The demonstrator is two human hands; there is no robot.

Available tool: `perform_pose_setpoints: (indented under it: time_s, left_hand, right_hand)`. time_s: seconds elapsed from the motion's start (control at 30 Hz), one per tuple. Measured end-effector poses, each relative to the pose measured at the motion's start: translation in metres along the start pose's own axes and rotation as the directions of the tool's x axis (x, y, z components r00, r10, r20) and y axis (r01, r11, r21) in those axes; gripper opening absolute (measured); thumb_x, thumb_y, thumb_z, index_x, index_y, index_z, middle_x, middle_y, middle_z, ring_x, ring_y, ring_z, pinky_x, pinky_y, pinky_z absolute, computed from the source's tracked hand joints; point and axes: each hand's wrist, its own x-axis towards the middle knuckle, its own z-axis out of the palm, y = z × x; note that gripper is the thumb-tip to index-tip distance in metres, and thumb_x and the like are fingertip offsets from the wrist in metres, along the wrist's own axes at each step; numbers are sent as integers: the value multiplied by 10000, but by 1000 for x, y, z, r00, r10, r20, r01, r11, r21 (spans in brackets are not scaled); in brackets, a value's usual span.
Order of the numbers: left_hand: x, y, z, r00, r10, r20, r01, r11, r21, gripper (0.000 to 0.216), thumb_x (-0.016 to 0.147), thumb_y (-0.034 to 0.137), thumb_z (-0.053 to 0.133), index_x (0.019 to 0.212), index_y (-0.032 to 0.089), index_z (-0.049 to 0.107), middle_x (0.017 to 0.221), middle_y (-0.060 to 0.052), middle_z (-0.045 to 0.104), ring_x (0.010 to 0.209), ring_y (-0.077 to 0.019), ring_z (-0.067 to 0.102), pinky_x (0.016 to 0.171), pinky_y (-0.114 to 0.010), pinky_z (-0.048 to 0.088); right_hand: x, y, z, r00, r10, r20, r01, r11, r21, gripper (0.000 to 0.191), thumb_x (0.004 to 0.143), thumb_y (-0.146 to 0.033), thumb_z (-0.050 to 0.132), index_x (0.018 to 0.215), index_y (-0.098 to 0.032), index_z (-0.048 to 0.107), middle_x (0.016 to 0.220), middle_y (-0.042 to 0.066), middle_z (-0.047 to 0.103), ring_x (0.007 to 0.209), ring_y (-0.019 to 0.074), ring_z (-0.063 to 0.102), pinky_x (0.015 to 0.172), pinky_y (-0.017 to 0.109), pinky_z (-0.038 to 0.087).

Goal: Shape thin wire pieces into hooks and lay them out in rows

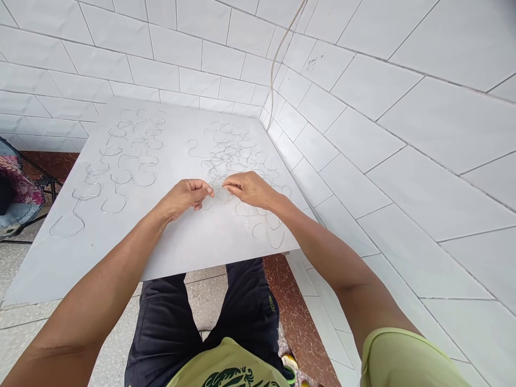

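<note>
My left hand (188, 194) and my right hand (246, 188) face each other just above the white tabletop (177, 242), with a small gap between the fingertips. Each pinches thumb against fingers on a thin curved wire (208, 204); it is so fine that its full shape, and whether both hands hold the same piece, is hard to make out. Around and beyond my right hand lies a tangled heap of bent wires (234, 148). One S-shaped wire (193, 148) rests apart, at the heap's left edge.
Separate bent wires (115, 176) lie in rough rows on the table's left part. White tiled walls (355, 118) close in at the back and right. A cable (274, 70) hangs down the corner. A folding chair (20, 188) stands at left.
</note>
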Motion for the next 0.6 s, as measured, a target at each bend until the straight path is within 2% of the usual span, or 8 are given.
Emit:
perform_pose_setpoints:
  time_s: [0.1, 0.17, 0.27, 0.4, 0.6]
  left_hand:
    - [0, 0, 1, 998, -22, 56, 29, 992, -119, 327, 916, 461, 734, 806, 152, 722, 584, 71, 279, 509, -73, 270, 531, -241, 344]
    - [0, 1, 1, 995, -37, 97, 55, 981, -187, 371, 943, 484, 703, 789, 146, 703, 591, 74, 244, 507, -70, 250, 524, -238, 315]
    - [-1, 2, 1, 988, -43, 146, 81, 960, -267, 359, 960, 452, 690, 783, 141, 694, 578, 70, 258, 499, -67, 259, 525, -237, 301]
    - [-3, 2, 0, 981, -35, 192, 101, 933, -347, 323, 952, 410, 707, 782, 136, 700, 569, 62, 289, 498, -69, 281, 520, -237, 296]
    - [-4, 4, 2, 981, 1, 193, 69, 931, -357, 310, 945, 390, 728, 775, 132, 699, 568, 52, 332, 512, -73, 321, 530, -236, 314]
  right_hand:
    - [1, 1, 6, 995, -71, -71, 72, 997, 6, 283, 1055, -255, 472, 944, -202, 727, 823, 14, 672, 750, 154, 577, 703, 299, 395]
    - [2, 1, 9, 988, -114, -101, 115, 993, 10, 279, 1064, -274, 475, 988, -206, 734, 837, 17, 678, 770, 157, 592, 718, 298, 415]
    - [4, -2, 11, 983, -139, -122, 139, 990, -8, 278, 1071, -281, 469, 1001, -209, 728, 850, 20, 688, 766, 156, 594, 714, 297, 423]
    - [5, -8, 14, 981, -85, -174, 77, 996, -50, 277, 1068, -308, 488, 910, -199, 687, 832, 30, 692, 738, 157, 584, 688, 304, 415]
    - [6, -10, 19, 976, -30, -214, 21, 999, -44, 345, 1067, -321, 504, 752, -200, 579, 690, 5, 591, 651, 142, 515, 634, 302, 382]
